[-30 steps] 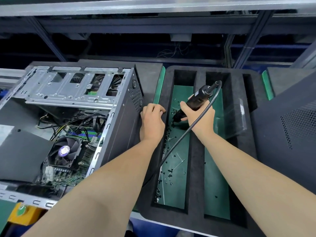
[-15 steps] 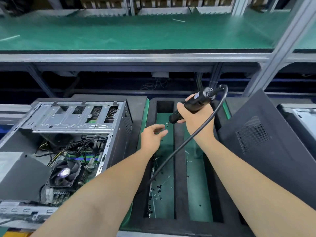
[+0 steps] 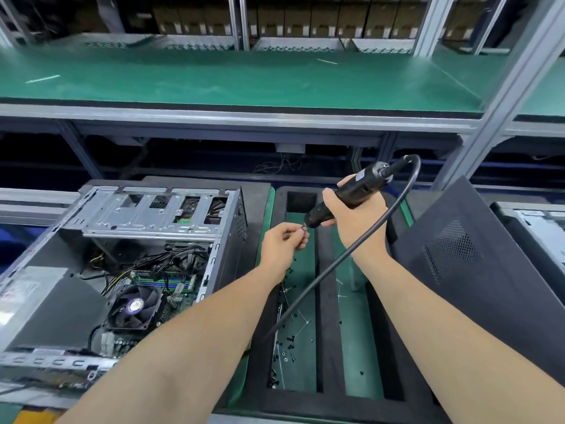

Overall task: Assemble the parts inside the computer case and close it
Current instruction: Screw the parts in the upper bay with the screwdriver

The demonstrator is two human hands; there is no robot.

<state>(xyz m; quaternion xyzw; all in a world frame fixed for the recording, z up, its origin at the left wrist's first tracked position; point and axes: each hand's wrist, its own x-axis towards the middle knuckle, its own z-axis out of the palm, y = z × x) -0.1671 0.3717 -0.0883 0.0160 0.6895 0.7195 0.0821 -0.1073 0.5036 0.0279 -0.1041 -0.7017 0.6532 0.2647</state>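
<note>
Inspector A: Step in hand, as we judge it?

Inspector B: We log it as loading a screw. The left hand [image 3: 282, 244] pinches a small screw [image 3: 303, 227] between thumb and fingertips [image 3: 298, 233], and sets it against the bit of the electric screwdriver [image 3: 351, 194].

Inspector A: And the other side?

Inspector B: The right hand [image 3: 360, 223] has its fingers clenched round the screwdriver's barrel, bit aimed at the left fingertips. The cable [image 3: 321, 280] loops down past that wrist.

Inspector A: Where do we find the work?

Inspector B: The computer case [image 3: 137, 215] lies open, well to the left of the left fingers. The side panel [image 3: 489, 286] leans just right of the right fingers, unfitted. Loose screws [image 3: 289, 341] lie in the foam tray [image 3: 325, 286], below the left fingertips.

Inspector A: Next move?

Inspector B: We judge the screw must sit square on the bit before the pinch lets go. The tool then goes left to the case. We cannot tell which hole is meant.
</note>
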